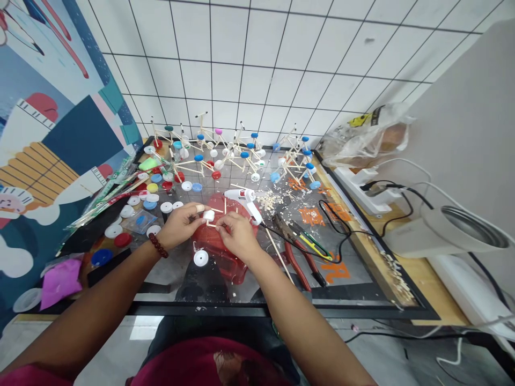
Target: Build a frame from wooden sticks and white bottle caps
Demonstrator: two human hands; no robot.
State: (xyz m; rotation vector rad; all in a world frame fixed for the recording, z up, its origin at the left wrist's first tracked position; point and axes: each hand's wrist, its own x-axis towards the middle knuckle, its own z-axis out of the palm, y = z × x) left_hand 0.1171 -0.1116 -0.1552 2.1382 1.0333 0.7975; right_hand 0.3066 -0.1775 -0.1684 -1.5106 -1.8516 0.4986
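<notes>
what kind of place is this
Probably a small indoor handicraft workspace: a white glue gun and red-handled pliers lie out among wood shavings, with small stick-and-cap models grouped toward the tiled wall.

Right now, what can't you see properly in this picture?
All in the head view:
White piece: partly covered by the left hand, so its full shape is hidden.
Small stick: one end is hidden by the right hand.
Red thing: partly hidden under the hands.
Plastic bag: crumpled plastic blurs what's inside.
Wall picture: cut off by the left edge.
</notes>
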